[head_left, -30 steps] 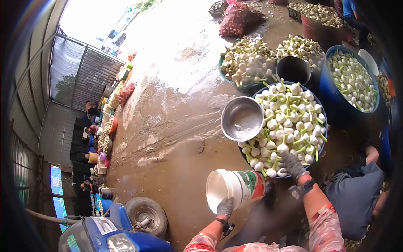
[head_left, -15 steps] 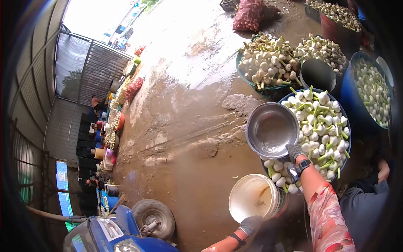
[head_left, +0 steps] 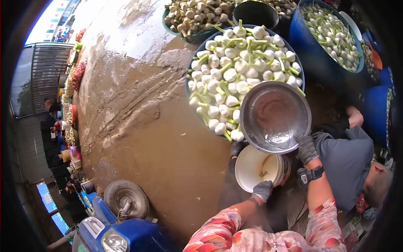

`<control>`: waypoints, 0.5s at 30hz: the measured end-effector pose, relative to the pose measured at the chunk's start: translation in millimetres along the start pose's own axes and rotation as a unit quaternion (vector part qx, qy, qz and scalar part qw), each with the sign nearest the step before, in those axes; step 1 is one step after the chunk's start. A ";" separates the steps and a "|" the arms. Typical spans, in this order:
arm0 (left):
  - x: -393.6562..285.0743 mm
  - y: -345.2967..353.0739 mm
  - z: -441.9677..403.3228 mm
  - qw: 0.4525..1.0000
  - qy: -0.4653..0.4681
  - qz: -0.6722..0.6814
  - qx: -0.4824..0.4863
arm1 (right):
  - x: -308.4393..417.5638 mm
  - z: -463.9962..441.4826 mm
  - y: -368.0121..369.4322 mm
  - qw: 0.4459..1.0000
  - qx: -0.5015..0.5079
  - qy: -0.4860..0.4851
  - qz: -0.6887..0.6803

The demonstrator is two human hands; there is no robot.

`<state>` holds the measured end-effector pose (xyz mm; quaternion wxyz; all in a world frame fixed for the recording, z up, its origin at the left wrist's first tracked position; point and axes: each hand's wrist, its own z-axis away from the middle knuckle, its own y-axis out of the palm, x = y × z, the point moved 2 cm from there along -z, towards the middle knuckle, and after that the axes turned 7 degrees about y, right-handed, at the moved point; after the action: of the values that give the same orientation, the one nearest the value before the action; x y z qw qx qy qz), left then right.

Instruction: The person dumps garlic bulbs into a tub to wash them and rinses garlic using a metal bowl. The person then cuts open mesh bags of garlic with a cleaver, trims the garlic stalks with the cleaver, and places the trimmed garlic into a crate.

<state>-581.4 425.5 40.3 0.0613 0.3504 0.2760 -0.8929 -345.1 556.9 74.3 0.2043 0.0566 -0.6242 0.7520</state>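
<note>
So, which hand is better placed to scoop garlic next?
Probably the right hand: it holds the metal bowl, which overlaps the garlic in view; the left hand holds the white bucket.

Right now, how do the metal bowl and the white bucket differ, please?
The metal bowl is grey and looks shallow; the white bucket looks deeper, with a narrower mouth. The right hand holds the bowl's rim, while the left hand holds the bucket's. The bucket shows small bits inside; the bowl's bottom shows a bright reflection. Both have round, open mouths.
</note>
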 end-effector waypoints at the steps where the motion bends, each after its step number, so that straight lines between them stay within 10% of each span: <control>1: 10.0 22.6 -11.2 0.999 -0.021 -0.008 0.036 | 25.3 -13.0 -26.2 0.927 0.086 0.231 -0.281; 5: 22.1 48.3 -22.8 0.983 -0.011 0.041 0.180 | 51.9 -49.7 -9.8 0.814 0.075 0.292 -0.496; 6: 21.0 37.7 -18.2 0.977 -0.011 0.079 0.200 | 86.1 -62.7 -29.3 0.878 0.014 0.204 -0.433; 10: 5.6 -121.0 6.0 0.927 -0.111 0.338 -0.122 | 152.7 -113.5 -34.8 0.945 -0.037 0.053 -0.320; 12: 7.8 -204.1 14.6 0.845 -0.104 0.372 -0.369 | 161.3 -121.1 -37.5 0.992 0.039 -0.101 0.067; 15: 49.0 -297.8 5.5 0.744 -0.046 0.513 -0.425 | 158.9 -98.5 -33.6 0.997 0.050 0.012 -0.050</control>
<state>-711.5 676.8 145.3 0.6653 0.3356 0.4019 -0.5321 -460.4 693.8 138.0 0.2463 0.0891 -0.5798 0.7715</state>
